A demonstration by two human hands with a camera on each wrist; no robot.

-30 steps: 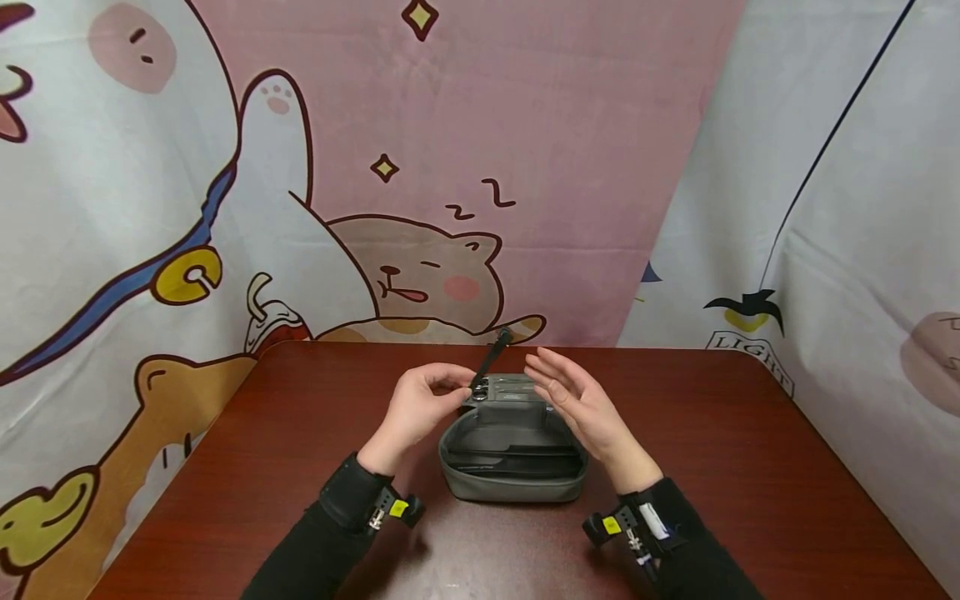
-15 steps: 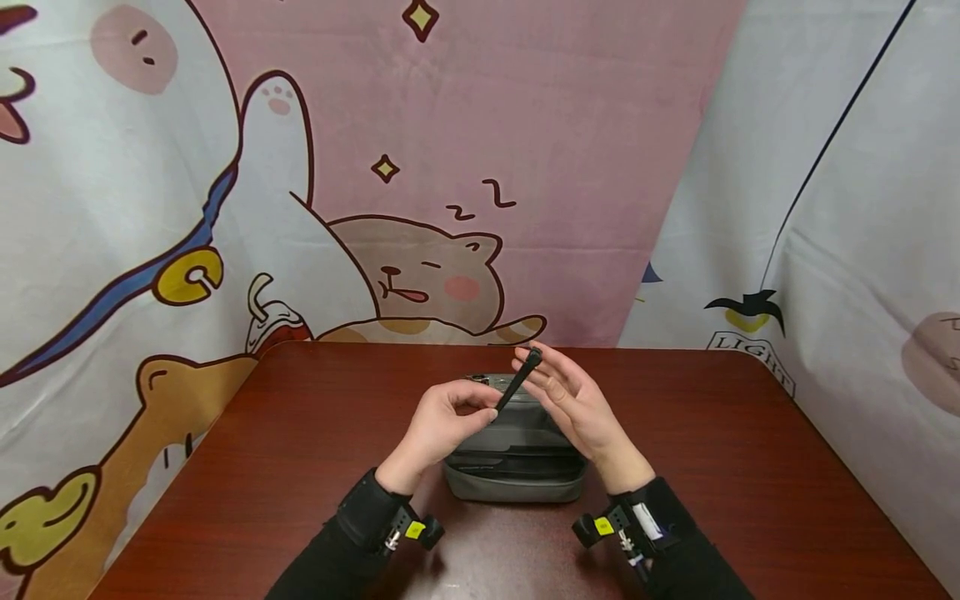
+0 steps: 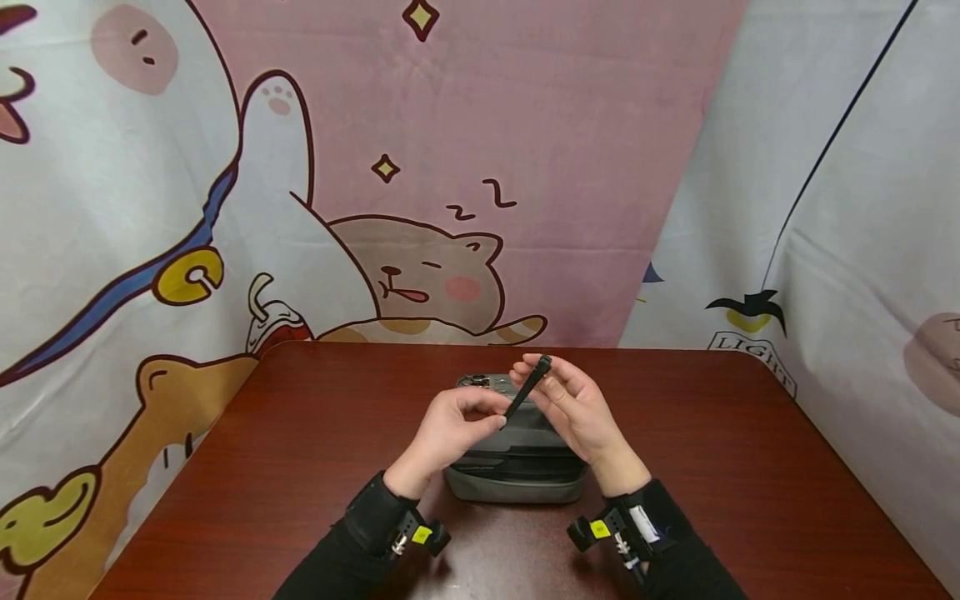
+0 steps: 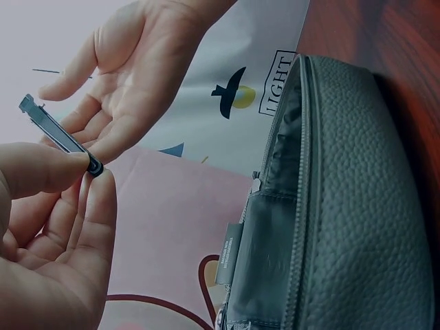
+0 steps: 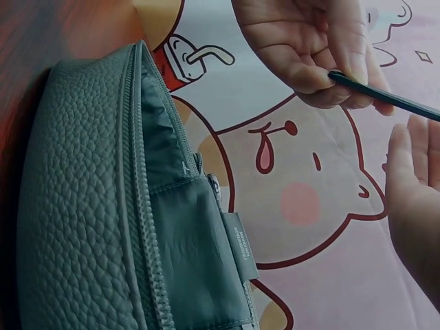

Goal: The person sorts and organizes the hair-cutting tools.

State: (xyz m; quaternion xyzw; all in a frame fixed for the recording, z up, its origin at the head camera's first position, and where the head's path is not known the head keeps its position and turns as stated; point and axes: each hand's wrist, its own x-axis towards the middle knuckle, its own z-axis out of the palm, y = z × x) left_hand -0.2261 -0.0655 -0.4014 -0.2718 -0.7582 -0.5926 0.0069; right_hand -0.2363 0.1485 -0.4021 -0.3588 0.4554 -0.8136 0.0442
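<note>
My left hand [image 3: 459, 427] pinches one end of a slim black clip [image 3: 527, 389] between thumb and fingers. In the left wrist view the clip [image 4: 58, 132] shows two long, narrow bars, joined at the pinched end. It slants up toward my right hand [image 3: 573, 412], whose fingers are loosely extended around its far end; whether they touch it I cannot tell. Behind and below the hands, a grey pebbled zip pouch [image 3: 517, 489] stands unzipped on the table, its lid folded back. Dark dividers or flat items show inside it.
The pouch rests on a reddish-brown wooden table [image 3: 315, 417]. A cartoon-printed cloth [image 3: 570, 167] hangs behind the table's far edge. Inside the pouch's lining a small label [image 5: 242, 247] sticks out, seen in the right wrist view.
My left hand has brought the clip from above the pouch's back left toward me and to the right, beside my right hand. The right hand has shifted only slightly.
</note>
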